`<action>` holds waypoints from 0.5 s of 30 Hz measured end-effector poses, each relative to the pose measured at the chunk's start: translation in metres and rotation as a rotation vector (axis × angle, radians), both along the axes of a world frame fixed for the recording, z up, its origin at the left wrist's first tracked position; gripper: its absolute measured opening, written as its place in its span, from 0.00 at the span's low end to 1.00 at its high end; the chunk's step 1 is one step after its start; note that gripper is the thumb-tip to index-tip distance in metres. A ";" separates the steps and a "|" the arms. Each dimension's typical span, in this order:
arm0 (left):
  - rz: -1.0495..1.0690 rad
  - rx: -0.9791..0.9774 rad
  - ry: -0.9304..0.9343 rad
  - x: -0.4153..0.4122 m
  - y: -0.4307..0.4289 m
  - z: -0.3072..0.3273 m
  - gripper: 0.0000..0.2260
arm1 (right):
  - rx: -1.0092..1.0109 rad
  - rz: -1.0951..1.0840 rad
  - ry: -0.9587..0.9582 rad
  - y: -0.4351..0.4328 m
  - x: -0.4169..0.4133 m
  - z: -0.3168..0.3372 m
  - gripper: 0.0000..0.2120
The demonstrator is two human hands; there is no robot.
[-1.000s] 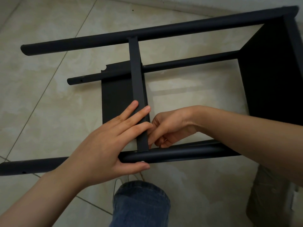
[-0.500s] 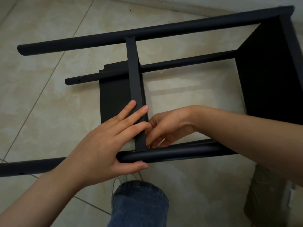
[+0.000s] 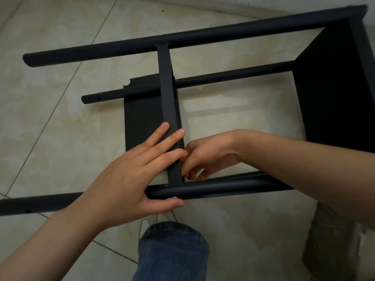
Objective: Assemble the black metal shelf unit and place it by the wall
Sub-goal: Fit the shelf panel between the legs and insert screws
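Flooring of pale beige tile (image 3: 50,128) is occupied by the black metal shelf unit (image 3: 203,37), laid on its side with its far pole close to what seems the foot of a white wall (image 3: 263,4). A solid black end panel (image 3: 334,88) is fitted at the right, where the round poles meet it. Further left, a flat black metal middle shelf panel (image 3: 167,88) is set on edge across the frame, from the far pole to the near pole (image 3: 233,186), a black round tube.

The joint of that panel with the near pole is being worked. The left hand (image 3: 129,175) is clamped on the near pole: the thumb is passed under it and the fingers are laid straight over the panel's rim. The right hand (image 3: 209,155) is tucked into the inside corner, fingers curled against the panel; whether anything is pinched there cannot be told. A small pale spot (image 3: 174,197), possibly a screw head, is seen on the pole just above the thumb.

The step in hand is judged to be the fastening of the middle shelf panel. For the next move, pole and panel must be held in line while the fastener is driven home. The left ends of the poles are bare, so more is thought to be needed before the unit is stood by the wall.
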State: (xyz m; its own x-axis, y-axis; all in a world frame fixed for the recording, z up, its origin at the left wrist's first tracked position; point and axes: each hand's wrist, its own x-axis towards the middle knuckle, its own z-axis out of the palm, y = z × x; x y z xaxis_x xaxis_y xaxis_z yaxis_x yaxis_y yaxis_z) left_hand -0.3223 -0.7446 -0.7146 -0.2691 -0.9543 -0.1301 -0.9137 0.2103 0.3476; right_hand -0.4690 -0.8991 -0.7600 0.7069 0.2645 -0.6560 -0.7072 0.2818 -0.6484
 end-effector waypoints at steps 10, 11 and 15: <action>0.028 0.006 -0.067 -0.005 0.005 0.003 0.36 | -0.142 0.007 0.003 0.000 -0.011 0.022 0.05; 0.050 0.006 -0.051 -0.007 0.007 0.004 0.36 | -0.159 0.000 0.006 0.000 -0.015 0.026 0.06; 0.175 -0.028 0.071 -0.021 0.021 0.003 0.33 | -0.237 -0.042 0.026 0.004 -0.026 0.041 0.07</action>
